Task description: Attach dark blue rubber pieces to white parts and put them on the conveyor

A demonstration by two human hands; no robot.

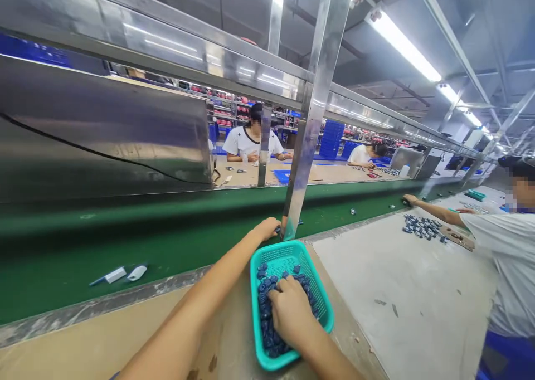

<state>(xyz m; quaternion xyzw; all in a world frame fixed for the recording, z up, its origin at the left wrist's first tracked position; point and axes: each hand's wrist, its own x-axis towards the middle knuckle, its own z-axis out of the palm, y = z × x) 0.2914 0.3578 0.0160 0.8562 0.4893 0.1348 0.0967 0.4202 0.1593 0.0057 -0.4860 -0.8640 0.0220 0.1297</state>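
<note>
Our right hand [292, 313] is down inside the load, its fingers [278, 293] spread and pressing into a heap of small dark-blue parts [267, 316]. We cannot tell whether they have closed on any single part. The heap fills the near half of a teal plastic mesh basket [292, 260], so plenty of parts remain there, while the basket's far end shows mostly bare mesh with a few parts scattered on it.

The basket sits on a tabletop [83, 335], right against a green conveyor belt [62, 279]. Our left arm stretches out straight past the basket's far end, with the left hand [265, 229] curved down near a steel post [311, 140] at the belt's far side. Those fingers are hidden enough that we cannot tell if they hold anything.

Left of the basket, two white pieces [125, 274] lie on the belt. Right of it, a co-worker's hand [412, 200] reaches the belt beyond a loose pile of blue parts [422, 228] on a pale mat [397, 296].
</note>
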